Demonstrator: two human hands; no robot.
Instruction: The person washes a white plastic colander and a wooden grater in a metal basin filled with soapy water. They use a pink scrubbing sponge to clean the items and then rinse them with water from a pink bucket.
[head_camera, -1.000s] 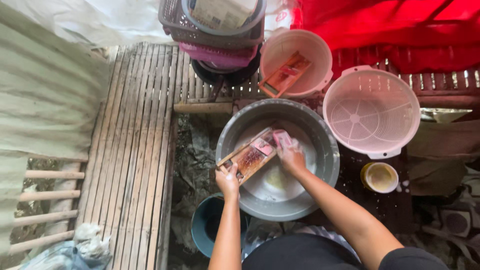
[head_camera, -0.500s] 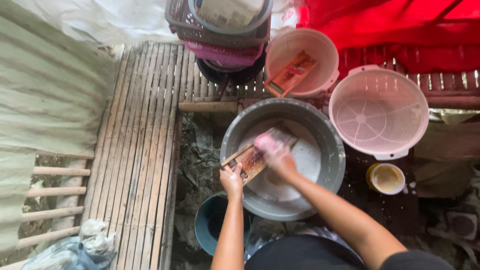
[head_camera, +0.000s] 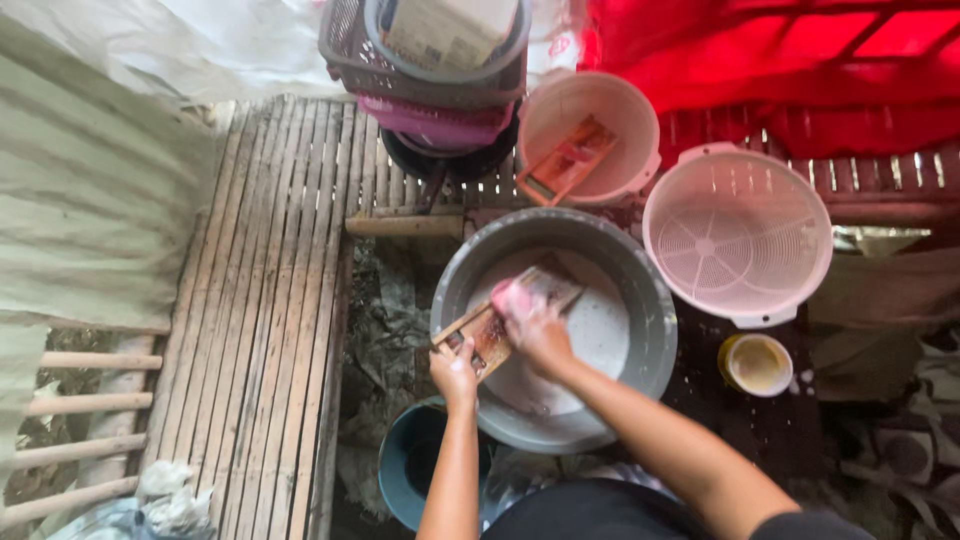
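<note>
Grey metal, round and wide, the basin (head_camera: 640, 290) sits low in the middle of the head view with pale soapy water in its bottom; over its near-left rim lies a flat wooden board with a metal grating face (head_camera: 500, 325), tilted, its far end reaching over the water. The left hand (head_camera: 455, 370) comes up on a straight forearm and is closed on the board's near end at the rim; the right hand (head_camera: 540, 335) reaches in from the lower right, wrist bent, fingers curled on a pink sponge (head_camera: 517, 298) pressed against the board's face. A second orange-framed board (head_camera: 567, 160) leans inside a smooth pink plastic bucket (head_camera: 640, 125); a pale slotted colander (head_camera: 740, 230) sits right of the basin; a small yellow cup (head_camera: 757, 363) stands below it; stacked mesh baskets (head_camera: 345, 50) rest on split-bamboo slats (head_camera: 260, 300); a dark teal pail (head_camera: 405, 470) stands near the left forearm.
</note>
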